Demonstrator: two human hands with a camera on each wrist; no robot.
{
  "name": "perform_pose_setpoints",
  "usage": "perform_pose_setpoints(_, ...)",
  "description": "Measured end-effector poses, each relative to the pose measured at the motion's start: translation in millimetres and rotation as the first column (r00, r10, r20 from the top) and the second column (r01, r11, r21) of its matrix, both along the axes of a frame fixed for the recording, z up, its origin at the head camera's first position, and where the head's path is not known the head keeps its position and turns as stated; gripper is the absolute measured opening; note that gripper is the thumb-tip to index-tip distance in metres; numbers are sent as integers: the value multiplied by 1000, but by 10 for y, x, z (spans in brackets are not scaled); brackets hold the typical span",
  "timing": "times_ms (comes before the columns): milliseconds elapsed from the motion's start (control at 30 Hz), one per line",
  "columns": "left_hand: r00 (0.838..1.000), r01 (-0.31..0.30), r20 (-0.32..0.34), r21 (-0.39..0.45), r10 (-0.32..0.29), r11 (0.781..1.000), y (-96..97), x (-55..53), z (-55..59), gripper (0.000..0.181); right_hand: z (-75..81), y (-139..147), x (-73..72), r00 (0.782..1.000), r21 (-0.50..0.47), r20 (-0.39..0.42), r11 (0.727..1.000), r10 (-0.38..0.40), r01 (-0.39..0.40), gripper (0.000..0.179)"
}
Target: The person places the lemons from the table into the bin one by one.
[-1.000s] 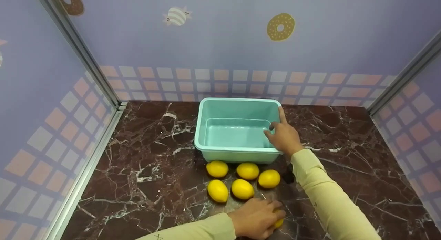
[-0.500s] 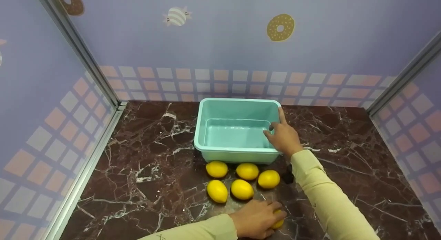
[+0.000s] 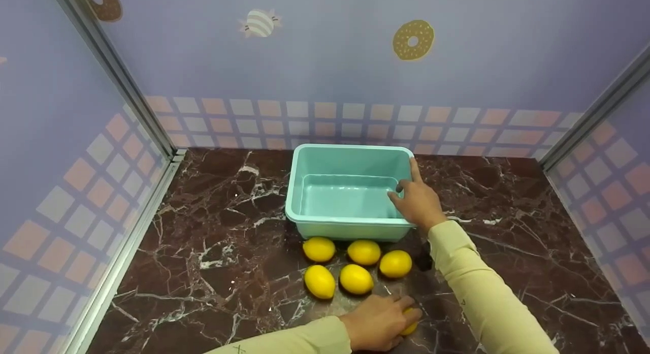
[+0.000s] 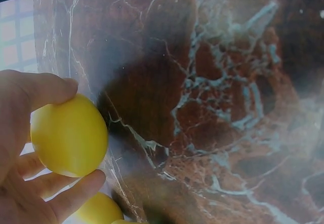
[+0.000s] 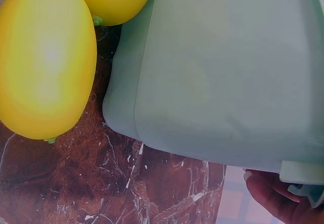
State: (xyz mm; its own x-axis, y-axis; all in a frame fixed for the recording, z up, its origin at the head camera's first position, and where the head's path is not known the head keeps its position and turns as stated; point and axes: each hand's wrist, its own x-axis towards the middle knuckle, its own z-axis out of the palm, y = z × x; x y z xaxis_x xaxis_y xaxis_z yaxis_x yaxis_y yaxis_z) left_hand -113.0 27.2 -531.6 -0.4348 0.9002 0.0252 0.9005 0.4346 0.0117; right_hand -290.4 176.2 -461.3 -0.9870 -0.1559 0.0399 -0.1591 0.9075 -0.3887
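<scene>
I have the left hand [image 3: 378,323] low on the near part of the table [image 3: 213,303], its grip closed around a held lemon [image 4: 71,135]; through the left wrist view I see the thumb on one side and the fingers on the other. I cannot tell whether that lemon touches the table.

The right hand [image 3: 421,199] has its grip on the right-hand rim of the green basin [image 3: 350,220], index finger laid straight along the edge, thumb over the inside. The basin stands upright toward the back wall [image 3: 325,64], which carries pale squares and a printed doughnut [image 3: 401,39].

Five loose lemons [image 3: 356,279] lie on the table just in front of the basin, between it and the left hand: three in the farther row, two in the nearer. Both arms wear pale yellow sleeves [image 3: 487,288].
</scene>
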Motion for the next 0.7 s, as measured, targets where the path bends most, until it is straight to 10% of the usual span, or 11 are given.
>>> perform_pose_setpoints(700,1000,-5,-2,12,5,1000,-25,29,30,43,-6,-1,-2,1000,15,1,1000,-8,8,40)
